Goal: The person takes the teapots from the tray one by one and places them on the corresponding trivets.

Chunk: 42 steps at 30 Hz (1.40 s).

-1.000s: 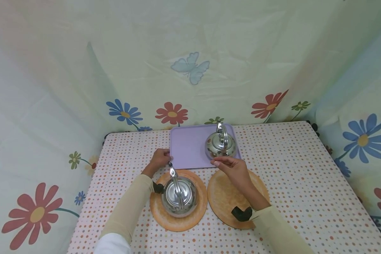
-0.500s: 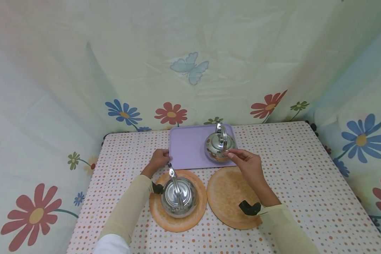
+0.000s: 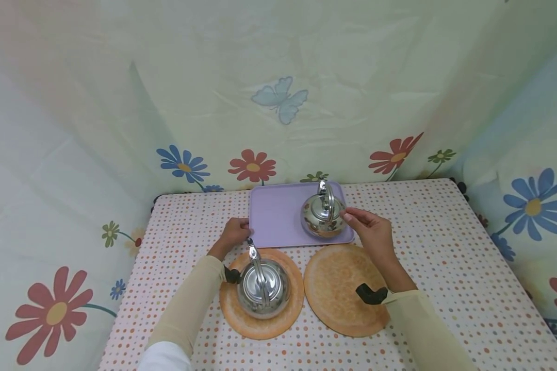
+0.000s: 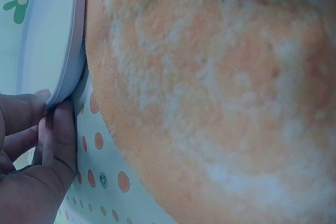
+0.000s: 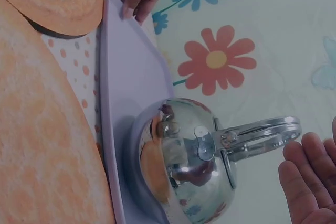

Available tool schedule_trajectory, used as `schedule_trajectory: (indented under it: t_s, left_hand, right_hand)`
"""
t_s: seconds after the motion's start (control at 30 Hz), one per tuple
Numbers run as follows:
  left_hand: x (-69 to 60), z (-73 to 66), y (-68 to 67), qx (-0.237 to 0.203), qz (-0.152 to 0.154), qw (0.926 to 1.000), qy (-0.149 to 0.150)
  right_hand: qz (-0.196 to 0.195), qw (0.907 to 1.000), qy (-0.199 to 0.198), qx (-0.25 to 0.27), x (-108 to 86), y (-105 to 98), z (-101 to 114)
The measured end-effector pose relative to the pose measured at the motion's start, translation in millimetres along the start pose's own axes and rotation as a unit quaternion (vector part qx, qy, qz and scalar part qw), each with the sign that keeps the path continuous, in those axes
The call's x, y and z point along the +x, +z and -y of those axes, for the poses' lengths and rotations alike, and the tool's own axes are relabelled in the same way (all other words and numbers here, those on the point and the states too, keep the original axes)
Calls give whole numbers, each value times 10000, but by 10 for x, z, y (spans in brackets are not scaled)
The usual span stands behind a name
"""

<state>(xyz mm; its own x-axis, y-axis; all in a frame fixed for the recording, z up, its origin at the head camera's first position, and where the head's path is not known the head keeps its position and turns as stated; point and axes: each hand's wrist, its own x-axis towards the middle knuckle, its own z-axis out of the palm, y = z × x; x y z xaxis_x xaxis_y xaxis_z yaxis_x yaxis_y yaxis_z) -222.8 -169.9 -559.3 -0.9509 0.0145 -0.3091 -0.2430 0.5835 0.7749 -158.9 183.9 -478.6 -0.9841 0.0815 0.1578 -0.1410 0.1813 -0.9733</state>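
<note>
A steel kettle (image 3: 324, 219) stands upright on the right part of a purple tray (image 3: 275, 216). The left hand (image 3: 234, 233) pinches the tray's left edge; in the left wrist view that hand (image 4: 42, 156) has thumb above and fingers under the rim (image 4: 68, 61). Beside the kettle's right side is the right hand (image 3: 375, 237), fingers extended. From the right wrist, the hand (image 5: 312, 182) shows loosely bent fingers close to the kettle's raised handle (image 5: 262, 132); whether they touch it I cannot tell.
A second steel kettle (image 3: 263, 291) stands on the left round bread-patterned mat (image 3: 241, 327), by the left forearm. Another round mat (image 3: 339, 299) lies under the right wrist's reach. Behind the dotted table (image 3: 445, 257) hangs a flowered curtain (image 3: 353, 93).
The right hand has moved rightward and slightly back, from the tray's front edge to the kettle's right side. The left hand and both kettles stay in place.
</note>
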Motion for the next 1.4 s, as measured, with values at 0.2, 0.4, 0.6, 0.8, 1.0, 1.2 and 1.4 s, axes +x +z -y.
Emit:
schedule_trajectory:
  t_s: [0.2, 0.4, 0.6, 0.8, 1.0, 1.2, 1.4]
  left_hand:
    - [3, 28, 16, -96, 26, 9999, -45]
    - [-8, 44, 46, -76, 44, 9999, -131]
    - [-4, 34, 41, -99, 47, 9999, -34]
    - [21, 32, 26, -149, 37, 9999, 3]
    - [11, -1, 25, -95, 26, 10000, -18]
    - [-3, -2, 9, -124, -16, 9999, -68]
    - [-11, -12, -2, -116, -11, 9999, -22]
  right_hand:
    - [-14, 9998, 193, -38, 79, 44, -56]
    - [91, 9991, 413, -56, 137, 118, -71]
    - [223, 9984, 393, -332, 129, 134, 14]
    - [404, 9977, 437, -314, 196, 164, -109]
    - [549, 9963, 598, -283, 223, 216, -111]
    - [770, 9955, 477, -267, 291, 273, -92]
    - [998, 9941, 380, -173, 350, 310, -89]
